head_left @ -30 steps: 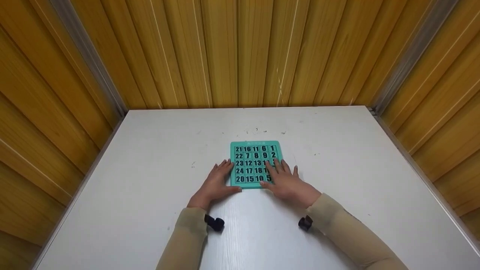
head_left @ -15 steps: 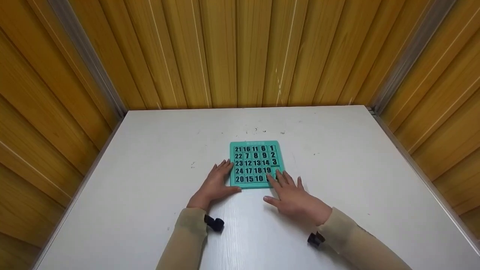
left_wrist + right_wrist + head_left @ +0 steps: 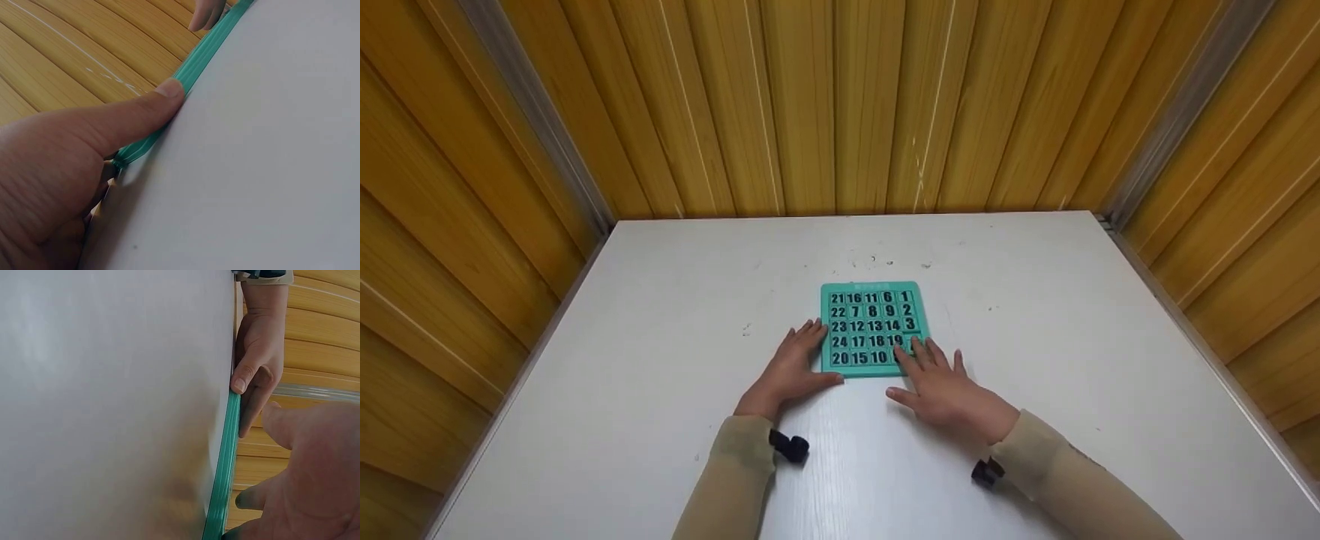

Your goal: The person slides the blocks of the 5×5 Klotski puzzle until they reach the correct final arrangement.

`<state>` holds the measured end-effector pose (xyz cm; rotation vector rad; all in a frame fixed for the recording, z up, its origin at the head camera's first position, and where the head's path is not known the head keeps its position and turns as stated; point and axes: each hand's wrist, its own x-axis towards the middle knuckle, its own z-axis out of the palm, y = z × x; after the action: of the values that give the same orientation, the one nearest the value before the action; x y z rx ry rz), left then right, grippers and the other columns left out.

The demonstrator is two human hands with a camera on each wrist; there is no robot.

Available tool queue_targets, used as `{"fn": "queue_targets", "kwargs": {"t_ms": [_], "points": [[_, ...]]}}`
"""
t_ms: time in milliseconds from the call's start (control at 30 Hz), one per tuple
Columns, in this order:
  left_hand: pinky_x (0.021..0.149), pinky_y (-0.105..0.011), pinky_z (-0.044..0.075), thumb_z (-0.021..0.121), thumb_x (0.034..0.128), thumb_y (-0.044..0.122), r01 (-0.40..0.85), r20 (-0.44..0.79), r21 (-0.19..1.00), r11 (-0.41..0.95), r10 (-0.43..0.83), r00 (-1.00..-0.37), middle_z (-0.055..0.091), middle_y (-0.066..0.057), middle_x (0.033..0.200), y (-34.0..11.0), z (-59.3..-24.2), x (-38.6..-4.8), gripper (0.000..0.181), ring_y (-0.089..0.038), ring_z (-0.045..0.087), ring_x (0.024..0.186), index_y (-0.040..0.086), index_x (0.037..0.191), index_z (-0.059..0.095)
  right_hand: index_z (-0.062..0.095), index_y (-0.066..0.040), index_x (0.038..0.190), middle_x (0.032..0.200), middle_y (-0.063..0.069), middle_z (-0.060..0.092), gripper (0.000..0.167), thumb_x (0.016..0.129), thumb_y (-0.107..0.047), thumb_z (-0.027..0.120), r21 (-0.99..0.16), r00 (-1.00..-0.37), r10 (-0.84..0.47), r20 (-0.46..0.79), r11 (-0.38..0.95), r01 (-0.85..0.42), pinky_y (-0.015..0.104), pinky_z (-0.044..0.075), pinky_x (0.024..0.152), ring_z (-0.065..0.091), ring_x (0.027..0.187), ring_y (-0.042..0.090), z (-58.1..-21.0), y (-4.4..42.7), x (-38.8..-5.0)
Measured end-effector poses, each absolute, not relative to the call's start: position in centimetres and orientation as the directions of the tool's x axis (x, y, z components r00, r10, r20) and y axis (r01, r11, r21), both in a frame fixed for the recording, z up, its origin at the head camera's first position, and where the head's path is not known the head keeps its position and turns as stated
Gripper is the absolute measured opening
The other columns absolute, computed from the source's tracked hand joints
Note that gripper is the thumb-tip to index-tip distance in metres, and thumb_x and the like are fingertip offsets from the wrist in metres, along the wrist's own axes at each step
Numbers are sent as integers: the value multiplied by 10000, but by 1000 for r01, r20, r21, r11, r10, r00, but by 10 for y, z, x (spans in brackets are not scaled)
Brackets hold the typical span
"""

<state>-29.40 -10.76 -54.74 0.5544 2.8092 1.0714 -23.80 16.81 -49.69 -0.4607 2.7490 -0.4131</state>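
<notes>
A teal sliding number puzzle (image 3: 864,330) lies flat on the white table, its black-numbered tiles facing up. My left hand (image 3: 791,369) holds its near left corner, fingers along the left side. In the left wrist view the thumb (image 3: 152,109) presses on the near edge. Over the puzzle's lower right part, my right hand (image 3: 949,386) is spread, its fingertips (image 3: 916,345) on or just above the tiles below 3. These fingers partly hide the tiles there. Its thumb stays off the board. The right wrist view shows the puzzle's edge (image 3: 225,461) beside the right palm.
The white table (image 3: 675,285) bears small dark marks behind the puzzle. Yellow wood-look panels (image 3: 840,112) wall in the back and both sides, with grey metal posts at the corners. A dark wrist device (image 3: 790,447) sits on the left sleeve, another (image 3: 987,473) on the right.
My right hand has drawn back toward the near right, uncovering tiles 3, 14 and 19. Its thumb has come off the board's near edge. My left hand has stayed put.
</notes>
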Motion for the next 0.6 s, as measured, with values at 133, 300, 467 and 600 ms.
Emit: {"fn": "queue_targets", "kwargs": {"t_ms": [133,300,467,600], "points": [[1350,-469,74,858,806,436,293,43,658,694,353,-934,296,-83,1699,-107,-547,-294,991,-266,183,1614,111,1601,364,162,-122,1660,1737,200,54,832,1038,-580,471,-341,-899,-356,-256,903,-260,775,-19,1233,-20,1607,443,-499,168,-245],[1350,-475,89,853,810,430,304,55,657,690,358,-932,314,-95,1691,-107,-546,-294,973,-270,193,1612,87,1590,383,143,-132,1664,1742,184,19,833,1040,-578,469,-333,-898,-352,-264,907,-258,781,-32,1227,-37,1607,441,-502,169,-253],[1349,-479,98,855,808,430,309,63,653,691,358,-932,322,-103,1687,-108,-547,-294,971,-276,200,1610,77,1585,391,148,-133,1663,1743,182,18,835,1038,-585,465,-328,-899,-354,-257,907,-263,786,-30,1224,-39,1606,443,-503,168,-256],[1350,-473,84,858,806,427,302,58,656,692,353,-934,315,-95,1691,-107,-549,-294,974,-272,194,1612,91,1589,387,141,-139,1665,1744,173,17,844,1034,-594,468,-332,-899,-362,-247,903,-273,784,-27,1226,-36,1607,441,-503,166,-251]]}}
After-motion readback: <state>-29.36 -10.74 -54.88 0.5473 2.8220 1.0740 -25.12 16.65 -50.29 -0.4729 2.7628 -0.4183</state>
